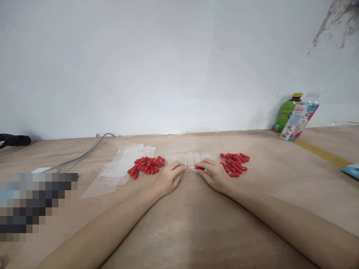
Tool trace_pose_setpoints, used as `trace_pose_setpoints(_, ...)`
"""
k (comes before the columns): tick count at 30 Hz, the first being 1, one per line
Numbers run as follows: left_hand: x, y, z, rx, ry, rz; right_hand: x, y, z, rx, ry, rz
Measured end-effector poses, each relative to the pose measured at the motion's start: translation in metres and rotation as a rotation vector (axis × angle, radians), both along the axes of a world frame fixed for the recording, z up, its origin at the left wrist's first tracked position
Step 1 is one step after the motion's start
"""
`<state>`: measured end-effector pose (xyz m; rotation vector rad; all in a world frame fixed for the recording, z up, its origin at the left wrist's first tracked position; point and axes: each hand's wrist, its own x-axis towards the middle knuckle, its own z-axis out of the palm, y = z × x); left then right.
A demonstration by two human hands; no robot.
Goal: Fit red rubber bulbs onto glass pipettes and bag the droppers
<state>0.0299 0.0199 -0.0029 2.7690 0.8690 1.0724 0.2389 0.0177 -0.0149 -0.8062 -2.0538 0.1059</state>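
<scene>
Both my hands rest on a wooden table (196, 224) at a row of clear plastic tubes (193, 158). My left hand (169, 177) has its fingers curled over the left part of the tubes. My right hand (214, 173) pinches a small red cap (199, 168) at the end of a tube. A pile of red caps (146, 165) lies just left of my left hand. Another pile of red caps (235, 162) lies just right of my right hand.
Clear plastic bags (117, 170) lie left of the caps. A grey cable (84, 153) runs to a white block at the left. Two bottles (294, 116) lean on the white wall at the back right. A yellow tape line (322, 152) crosses the table's right side.
</scene>
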Motion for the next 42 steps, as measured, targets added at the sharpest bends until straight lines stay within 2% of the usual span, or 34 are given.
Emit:
trace_pose_setpoints(9, -0.001, 0.001, -0.001, 0.072, -0.014, -0.079, 0.001, -0.002, 0.001, 0.058, 0.024, 0.058)
trace_pose_setpoints(17, -0.001, -0.004, 0.004, 0.175, 0.064, -0.03, 0.002, 0.0, -0.003, 0.063, -0.017, 0.089)
trace_pose_setpoints(23, -0.003, -0.001, 0.0, 0.199, 0.103, -0.017, 0.002, -0.003, -0.001, 0.101, -0.036, 0.091)
trace_pose_setpoints(31, -0.001, -0.002, 0.0, 0.332, 0.181, 0.018, 0.002, -0.001, -0.001, 0.086, -0.109, 0.056)
trace_pose_setpoints(37, 0.001, 0.0, -0.002, 0.295, 0.126, 0.104, 0.007, 0.001, 0.005, 0.129, -0.221, -0.109)
trace_pose_setpoints(42, 0.0, -0.001, 0.001, 0.184, 0.144, 0.151, 0.01, 0.003, 0.002, 0.104, -0.17, -0.046)
